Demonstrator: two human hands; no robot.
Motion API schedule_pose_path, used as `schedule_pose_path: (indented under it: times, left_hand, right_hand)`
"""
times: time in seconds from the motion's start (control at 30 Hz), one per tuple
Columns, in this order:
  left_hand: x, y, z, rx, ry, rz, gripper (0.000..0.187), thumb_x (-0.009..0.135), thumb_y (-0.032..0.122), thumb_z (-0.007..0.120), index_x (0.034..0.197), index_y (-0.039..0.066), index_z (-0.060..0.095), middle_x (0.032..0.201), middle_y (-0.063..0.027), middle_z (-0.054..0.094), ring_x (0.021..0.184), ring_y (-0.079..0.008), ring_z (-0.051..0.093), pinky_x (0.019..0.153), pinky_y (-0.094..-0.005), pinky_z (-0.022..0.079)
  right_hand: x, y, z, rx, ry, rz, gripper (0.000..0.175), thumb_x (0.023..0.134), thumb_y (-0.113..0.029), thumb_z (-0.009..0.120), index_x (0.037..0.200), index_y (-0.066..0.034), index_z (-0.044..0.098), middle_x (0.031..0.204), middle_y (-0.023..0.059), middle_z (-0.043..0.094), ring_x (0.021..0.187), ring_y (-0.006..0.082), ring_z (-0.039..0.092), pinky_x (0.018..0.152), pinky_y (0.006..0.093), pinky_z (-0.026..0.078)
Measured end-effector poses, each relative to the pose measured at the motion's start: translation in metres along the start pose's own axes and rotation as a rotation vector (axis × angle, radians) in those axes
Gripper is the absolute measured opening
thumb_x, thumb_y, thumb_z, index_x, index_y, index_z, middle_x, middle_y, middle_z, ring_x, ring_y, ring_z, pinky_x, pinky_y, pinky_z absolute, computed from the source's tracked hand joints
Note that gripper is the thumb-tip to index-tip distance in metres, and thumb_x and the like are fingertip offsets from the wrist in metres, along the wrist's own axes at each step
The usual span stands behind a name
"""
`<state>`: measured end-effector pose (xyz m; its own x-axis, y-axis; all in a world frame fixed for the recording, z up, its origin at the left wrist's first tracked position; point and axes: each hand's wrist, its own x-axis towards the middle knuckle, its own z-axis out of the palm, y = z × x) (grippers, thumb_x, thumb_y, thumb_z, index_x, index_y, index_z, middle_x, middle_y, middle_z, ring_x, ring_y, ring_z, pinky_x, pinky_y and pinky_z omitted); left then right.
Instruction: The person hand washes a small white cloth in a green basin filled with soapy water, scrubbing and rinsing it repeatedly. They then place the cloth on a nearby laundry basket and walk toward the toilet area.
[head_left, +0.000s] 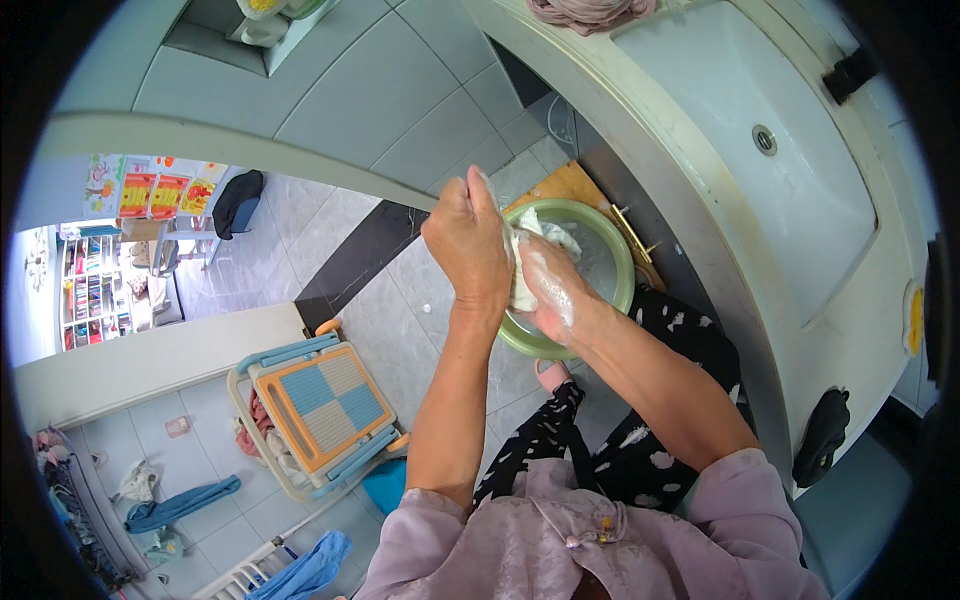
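A wet white cloth (523, 289) is bunched between my two hands above a green plastic basin (622, 279). My left hand (471, 244) is curled into a fist at the cloth's left side, its back towards me. From the right, my right hand (553, 283) grips the same cloth, and white suds coat its thumb side and wrist. Part of the cloth hangs past the fingers over the basin, where cloudy water shows. The fingertips of both hands are hidden. Under the basin is a wooden board or stool (559, 184), partly covered.
To the right is a countertop with a white washbasin (739, 82); folded pink cloth (589, 13) lies on its edge. A folding plastic stool (330, 405) leans at lower left near hung clothes (184, 506). A pink slipper (553, 375) shows below the green basin.
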<state>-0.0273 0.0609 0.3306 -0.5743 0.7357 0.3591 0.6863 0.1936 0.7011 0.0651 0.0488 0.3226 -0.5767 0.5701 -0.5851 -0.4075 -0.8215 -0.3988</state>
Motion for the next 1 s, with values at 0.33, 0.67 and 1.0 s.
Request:
schedule_pose_path:
  times: [0.33, 0.67, 1.0]
  left_hand:
    - [-0.003, 0.018, 0.0, 0.003, 0.053, 0.015, 0.034, 0.096, 0.013, 0.056, 0.066, -0.002, 0.051, 0.057, -0.0164, 0.043, 0.051, -0.0219, 0.035, 0.048, -0.0358, 0.036]
    - [-0.053, 0.022, -0.005, -0.057, 0.048, 0.118, 0.04, 0.096, 0.016, 0.058, 0.063, -0.002, 0.043, 0.05, -0.0096, 0.037, 0.047, -0.0134, 0.033, 0.045, -0.0342, 0.032]
    - [-0.059, 0.015, -0.01, -0.061, -0.057, 0.125, 0.028, 0.096, 0.013, 0.056, 0.074, -0.004, 0.056, 0.057, -0.0152, 0.044, 0.054, -0.0098, 0.039, 0.049, -0.031, 0.036]
  right_hand:
    - [0.001, -0.015, 0.011, 0.023, -0.021, -0.02, 0.03, 0.099, -0.033, 0.051, 0.115, -0.0096, 0.058, 0.106, 0.0012, 0.062, 0.093, 0.0113, 0.06, 0.079, 0.0289, 0.051]
    - [0.019, -0.011, -0.009, 0.093, -0.093, -0.004, 0.022, 0.094, -0.035, 0.062, 0.094, -0.0135, 0.058, 0.086, -0.0031, 0.055, 0.078, 0.009, 0.054, 0.071, 0.0293, 0.047]
    - [0.023, -0.015, -0.009, 0.079, -0.075, 0.1, 0.024, 0.098, -0.035, 0.053, 0.088, -0.0137, 0.057, 0.085, -0.0018, 0.056, 0.076, 0.0098, 0.054, 0.071, 0.0288, 0.047]
